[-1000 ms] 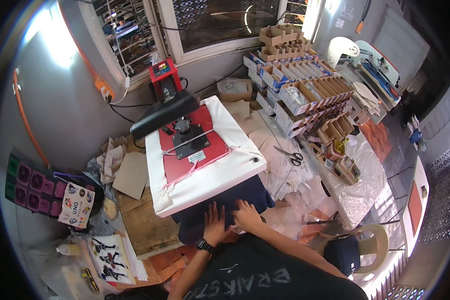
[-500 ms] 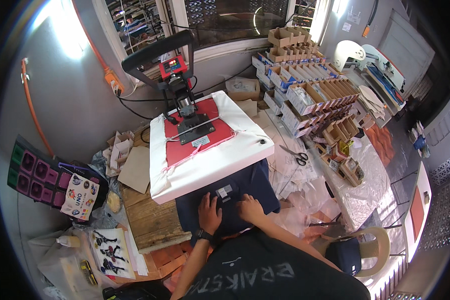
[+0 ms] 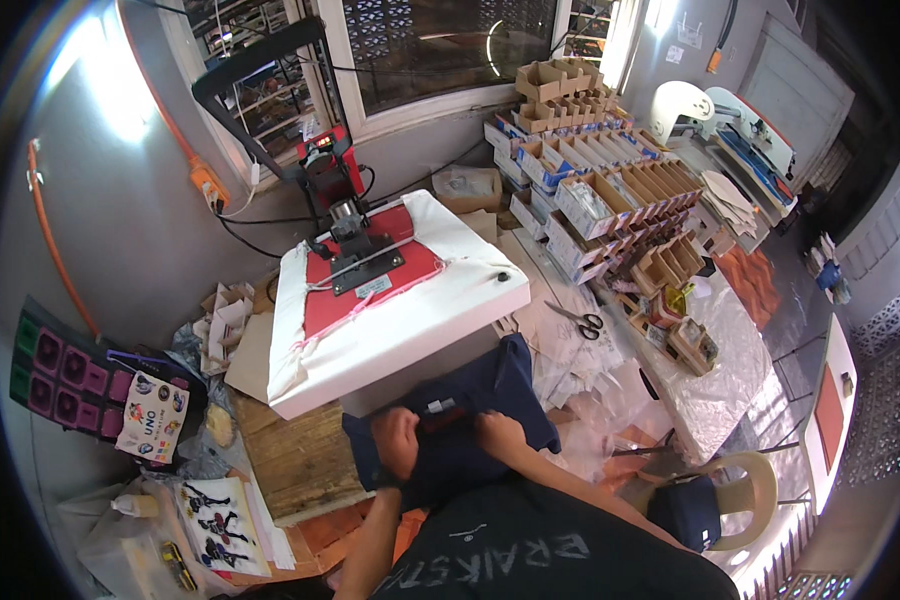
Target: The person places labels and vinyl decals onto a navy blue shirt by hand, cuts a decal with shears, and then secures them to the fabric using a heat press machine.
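Note:
A navy shirt (image 3: 455, 460) lies partly over the front of a heat press (image 3: 410, 335), below the press's raised top, which is wrapped in white cloth. My left hand (image 3: 396, 443) is closed on the shirt beside its neckline. Across from it, my right hand (image 3: 500, 437) is closed on the shirt's other side. A small pale label (image 3: 438, 406) shows on the fabric between them. Behind the shirt, part of the grey lower plate (image 3: 420, 372) is visible. The fingertips are tucked into the cloth and hidden.
Black-handled scissors (image 3: 588, 325) lie on paper to the right. Stacked partitioned cardboard boxes (image 3: 625, 190) stand behind them. A wooden tabletop (image 3: 300, 470) extends left of the shirt, near printed sheets (image 3: 220, 525). A chair (image 3: 760, 500) stands at the lower right.
Both hands have gone from lying on the shirt with fingers extended to gripping it. The fabric is drawn toward me, exposing the grey plate. The view has shifted slightly.

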### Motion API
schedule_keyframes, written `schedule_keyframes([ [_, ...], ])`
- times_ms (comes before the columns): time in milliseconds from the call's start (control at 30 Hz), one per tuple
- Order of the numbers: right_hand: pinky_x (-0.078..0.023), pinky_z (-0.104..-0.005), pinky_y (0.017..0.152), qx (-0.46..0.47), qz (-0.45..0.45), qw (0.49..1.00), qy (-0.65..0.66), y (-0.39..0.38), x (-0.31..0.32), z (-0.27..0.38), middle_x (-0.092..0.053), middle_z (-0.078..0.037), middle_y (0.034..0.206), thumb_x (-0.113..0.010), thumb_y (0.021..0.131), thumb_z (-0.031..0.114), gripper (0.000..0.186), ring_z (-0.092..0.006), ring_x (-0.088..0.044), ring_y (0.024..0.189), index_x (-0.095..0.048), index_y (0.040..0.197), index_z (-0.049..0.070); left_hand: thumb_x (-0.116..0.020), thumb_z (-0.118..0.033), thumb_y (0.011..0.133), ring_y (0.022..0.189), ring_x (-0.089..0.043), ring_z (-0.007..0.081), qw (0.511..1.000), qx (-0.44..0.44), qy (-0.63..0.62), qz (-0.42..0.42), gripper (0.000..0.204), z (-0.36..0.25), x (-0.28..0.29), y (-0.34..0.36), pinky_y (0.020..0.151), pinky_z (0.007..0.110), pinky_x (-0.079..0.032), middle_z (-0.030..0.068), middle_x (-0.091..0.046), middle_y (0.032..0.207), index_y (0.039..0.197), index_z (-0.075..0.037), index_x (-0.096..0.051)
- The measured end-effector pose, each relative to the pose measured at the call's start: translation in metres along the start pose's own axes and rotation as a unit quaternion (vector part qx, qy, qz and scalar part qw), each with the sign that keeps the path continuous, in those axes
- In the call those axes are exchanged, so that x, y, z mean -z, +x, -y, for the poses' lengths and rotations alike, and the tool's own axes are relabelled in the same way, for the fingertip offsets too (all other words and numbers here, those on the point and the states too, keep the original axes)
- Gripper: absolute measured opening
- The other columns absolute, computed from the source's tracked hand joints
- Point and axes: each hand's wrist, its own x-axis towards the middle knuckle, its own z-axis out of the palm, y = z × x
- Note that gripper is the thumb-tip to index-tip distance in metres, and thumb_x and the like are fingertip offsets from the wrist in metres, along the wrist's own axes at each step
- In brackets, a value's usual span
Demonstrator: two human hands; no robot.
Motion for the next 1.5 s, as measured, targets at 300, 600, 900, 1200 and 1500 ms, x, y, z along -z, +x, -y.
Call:
schedule_keyframes([
  [300,-0.057,-0.0442,0.085,0.024,-0.096,0.995,-0.016,0.048,-0.012,0.05,-0.059,-0.018,0.117,-0.069,0.089,0.028,0.047,-0.0342,-0.063,0.109,-0.054,0.121,-0.003,-0.066,-0.016,0.092,0.113,-0.054,0.0386,0.991,0.048,0.009,-0.122,0.026,-0.029,0.005,0.022,0.095,0.047,-0.043,0.0165,-0.06,0.115,0.116,-0.005,-0.061],
  [600,-0.056,-0.0373,0.081,0.186,0.133,0.896,0.382,0.015,0.04,0.1,-0.073,-0.018,0.099,-0.07,0.091,0.014,0.03,-0.0292,-0.073,0.091,-0.061,0.115,-0.001,-0.077,-0.019,0.088,0.099,-0.065,0.021,0.943,0.181,-0.28,0.019,0.045,-0.012,0.048,-0.048,0.089,0.034,-0.051,0.0115,-0.066,0.105,0.125,0.0,-0.06],
  [900,-0.054,-0.0436,0.087,0.235,-0.066,0.947,0.208,0.071,0.047,0.037,-0.07,-0.018,0.102,-0.059,0.09,0.005,0.017,-0.0337,-0.068,0.097,-0.071,0.102,0.003,-0.068,-0.031,0.098,0.076,-0.055,0.0095,0.891,0.332,-0.289,-0.112,0.029,0.1,0.139,-0.043,0.069,0.024,-0.045,-0.0032,-0.06,0.088,0.105,-0.003,-0.066],
  [1200,-0.048,-0.0491,0.093,0.176,-0.039,0.969,-0.169,0.162,0.067,-0.039,-0.063,-0.013,0.118,-0.073,0.084,0.021,0.028,-0.0336,-0.059,0.115,-0.067,0.109,0.011,-0.079,-0.036,0.082,0.115,-0.057,0.0371,0.997,0.051,0.065,0.012,0.045,0.066,0.075,0.015,0.099,0.049,-0.044,0.0174,-0.062,0.119,0.113,-0.005,-0.071],
  [1500,-0.05,-0.0409,0.081,0.158,0.013,0.981,0.115,0.146,0.128,-0.031,-0.066,-0.013,0.099,-0.074,0.083,0.01,0.022,-0.0332,-0.064,0.091,-0.067,0.103,0.005,-0.071,-0.007,0.089,0.074,-0.056,0.0311,0.983,0.12,-0.131,-0.041,0.019,0.064,0.094,0.051,0.069,0.037,-0.047,0.0149,-0.057,0.084,0.093,-0.001,-0.053],
])
